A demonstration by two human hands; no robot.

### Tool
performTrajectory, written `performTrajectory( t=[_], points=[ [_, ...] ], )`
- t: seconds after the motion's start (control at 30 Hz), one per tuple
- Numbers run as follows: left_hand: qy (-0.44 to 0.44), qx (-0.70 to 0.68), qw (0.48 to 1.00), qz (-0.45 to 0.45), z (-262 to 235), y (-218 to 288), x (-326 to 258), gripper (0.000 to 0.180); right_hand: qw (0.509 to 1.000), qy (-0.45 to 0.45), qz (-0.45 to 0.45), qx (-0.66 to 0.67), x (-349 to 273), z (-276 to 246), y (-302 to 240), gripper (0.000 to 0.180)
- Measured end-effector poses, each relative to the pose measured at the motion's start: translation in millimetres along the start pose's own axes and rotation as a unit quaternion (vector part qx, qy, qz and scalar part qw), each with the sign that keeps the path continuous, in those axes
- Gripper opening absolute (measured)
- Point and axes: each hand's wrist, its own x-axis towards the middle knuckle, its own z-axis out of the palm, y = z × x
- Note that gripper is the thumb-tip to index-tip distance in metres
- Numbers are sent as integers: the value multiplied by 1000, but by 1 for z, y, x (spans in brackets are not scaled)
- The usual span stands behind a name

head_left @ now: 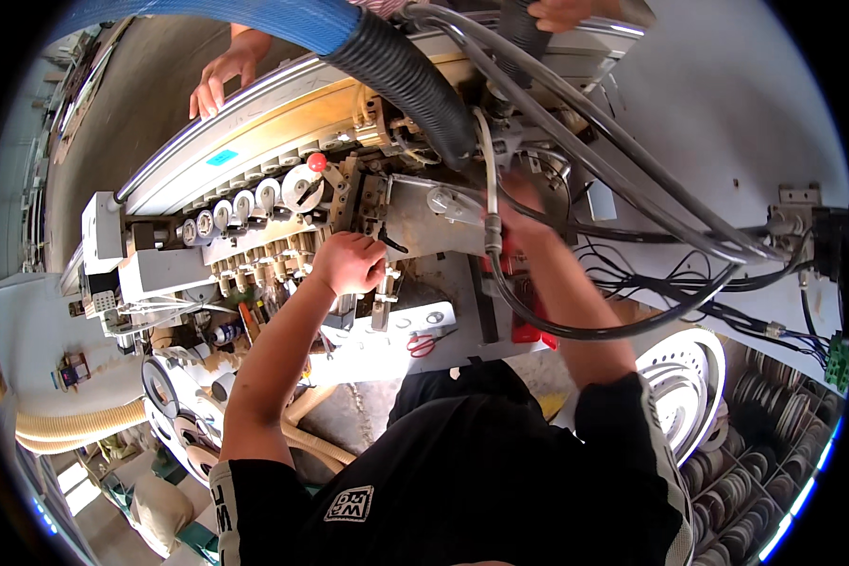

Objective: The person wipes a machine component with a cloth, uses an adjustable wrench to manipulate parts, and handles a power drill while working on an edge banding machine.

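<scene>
While working beside the black lever [393, 243], below the black corrugated hose [398, 87], curling the left hand [351, 264], cannot tell around what; reaching right of the hose with the right hand [523, 205], too blurred to tell its grip; well below the hose, seeing red-handled scissors [423, 347].

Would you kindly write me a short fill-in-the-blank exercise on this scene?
1. The scissors have ____ handles.
2. The thick hose at the top turns from ____ to black.
3. Of the black-shirted person's left hand and right hand, the ____ is nearer the ball knob.

Missing words: red; blue; left.
</scene>
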Motion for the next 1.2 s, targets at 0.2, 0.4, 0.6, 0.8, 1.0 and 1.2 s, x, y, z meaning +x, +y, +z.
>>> performTrajectory(
  t=[0.2, 0.4, 0.6, 0.8, 1.0, 1.2],
  points=[
    [-4, 10, 1000, 7, 0, 2, 2, 11, 964, 71, 78, 245, -41, 55, -48, 17],
    [-11, 7, 1000, 5, -1, 5, 4, 12, 998, -9, 58, 33, -60, -38, -38, 32],
    [-6, 2, 1000, 8, -4, 4, 7, 13, 971, -32, 170, -167, -41, -70, -120, 40],
    [-13, 9, 1000, 7, -3, 3, 6, 13, 979, 44, 167, -112, -25, -101, -136, 45],
    [-14, -2, 1000, -3, -1, 1, 6, 16, 959, -63, 135, -240, -3, -116, -146, 41],
    [9, -5, 1000, 0, -3, -1, 5, 13, 938, -110, 99, -314, 12, -95, -146, 38]
  ],
)
